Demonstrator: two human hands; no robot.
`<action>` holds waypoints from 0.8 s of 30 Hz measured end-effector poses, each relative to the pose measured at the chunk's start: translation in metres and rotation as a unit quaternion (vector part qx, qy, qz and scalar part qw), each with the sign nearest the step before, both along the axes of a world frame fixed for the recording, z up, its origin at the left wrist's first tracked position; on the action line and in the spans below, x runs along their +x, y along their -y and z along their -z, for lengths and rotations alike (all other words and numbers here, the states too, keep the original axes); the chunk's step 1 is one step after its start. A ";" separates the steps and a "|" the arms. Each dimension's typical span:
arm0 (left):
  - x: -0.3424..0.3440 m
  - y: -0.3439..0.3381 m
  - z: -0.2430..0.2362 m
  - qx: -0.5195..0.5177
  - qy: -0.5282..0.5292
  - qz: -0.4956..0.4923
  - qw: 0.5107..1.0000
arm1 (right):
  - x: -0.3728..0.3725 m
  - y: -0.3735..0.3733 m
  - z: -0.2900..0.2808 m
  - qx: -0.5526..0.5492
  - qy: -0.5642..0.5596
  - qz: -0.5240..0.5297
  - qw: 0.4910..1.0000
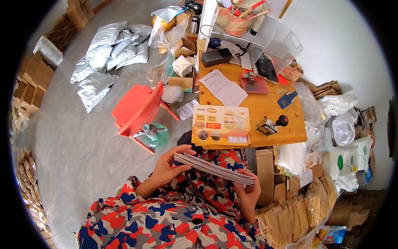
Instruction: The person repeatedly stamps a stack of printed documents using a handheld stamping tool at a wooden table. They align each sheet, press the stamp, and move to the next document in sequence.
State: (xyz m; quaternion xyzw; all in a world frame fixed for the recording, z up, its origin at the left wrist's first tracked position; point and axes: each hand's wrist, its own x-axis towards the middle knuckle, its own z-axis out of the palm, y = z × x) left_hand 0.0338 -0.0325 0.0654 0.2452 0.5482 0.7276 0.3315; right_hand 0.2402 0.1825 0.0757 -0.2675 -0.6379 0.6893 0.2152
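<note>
A thin stack of flat sheets, perhaps card or folded packaging [213, 169], is held edge-on above my lap. My left hand [172, 162] grips its left end, thumb in front and fingers behind. At the other end my right hand [248, 191] closes round the corner. Just beyond the stack, a pile of yellow-orange printed cards or flat packets [221, 126] lies at the front left corner of the wooden table [269, 118]. To the right of that pile stands a small metal hand stamp with a black knob [272, 124].
A written sheet [224, 87], red ink pad [254, 84], blue clip-like tool [287, 99] and black box [216, 57] lie farther back on the table. Left are a red plastic chair [139, 110], a green spray bottle [155, 135] and silver bags [110, 52]. Brown packets [290, 211] fill the lower right.
</note>
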 end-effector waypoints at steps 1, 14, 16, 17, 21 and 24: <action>0.001 -0.001 -0.002 0.006 -0.001 -0.006 1.000 | -0.002 0.001 0.004 0.022 -0.020 0.003 1.000; 0.005 -0.019 -0.006 0.062 0.016 -0.153 0.986 | -0.019 0.008 0.000 0.072 -0.054 0.028 0.996; 0.005 -0.023 -0.007 0.041 0.020 -0.179 0.983 | -0.019 0.009 0.002 0.075 -0.060 0.025 0.995; 0.006 -0.025 -0.007 0.041 0.023 -0.191 0.980 | -0.019 0.009 0.002 0.077 -0.062 0.024 0.995; 0.005 -0.020 0.006 0.061 0.031 -0.196 0.978 | -0.016 0.009 0.003 0.046 -0.074 0.028 0.996; 0.010 -0.023 0.011 0.057 0.011 -0.205 0.977 | -0.018 0.011 0.002 0.051 -0.094 0.029 0.994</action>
